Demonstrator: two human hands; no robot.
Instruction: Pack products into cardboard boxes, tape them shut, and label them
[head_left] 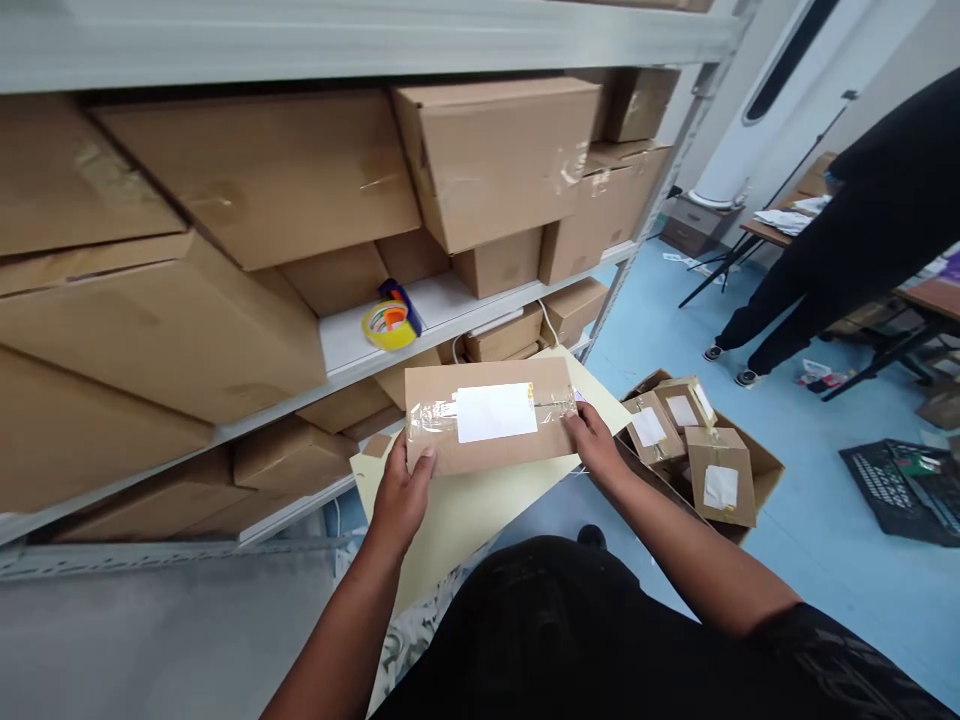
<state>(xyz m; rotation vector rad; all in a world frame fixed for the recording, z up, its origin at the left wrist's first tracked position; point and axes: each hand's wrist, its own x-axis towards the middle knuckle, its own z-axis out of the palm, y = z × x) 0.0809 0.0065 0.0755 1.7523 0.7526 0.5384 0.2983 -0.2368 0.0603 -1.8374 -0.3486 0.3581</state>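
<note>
A flat brown cardboard box (442, 455) with a white label (496, 413) and clear tape on its top is held level between my two hands. My left hand (401, 490) grips its near left corner, thumb on top. At the right end, my right hand (596, 438) has its fingers wrapped round the edge. Under the box lies a pale yellow board (450, 530), partly hidden by it. On the shelf beyond rests a tape dispenser (394, 318) with a yellow roll.
Metal shelving (480, 318) packed with cardboard boxes (510, 150) runs along the left and front. On the blue floor at right stands an open carton (761, 465) holding several labelled parcels. Farther right are a black crate (900, 490) and a person in dark clothes (825, 230) beside a table.
</note>
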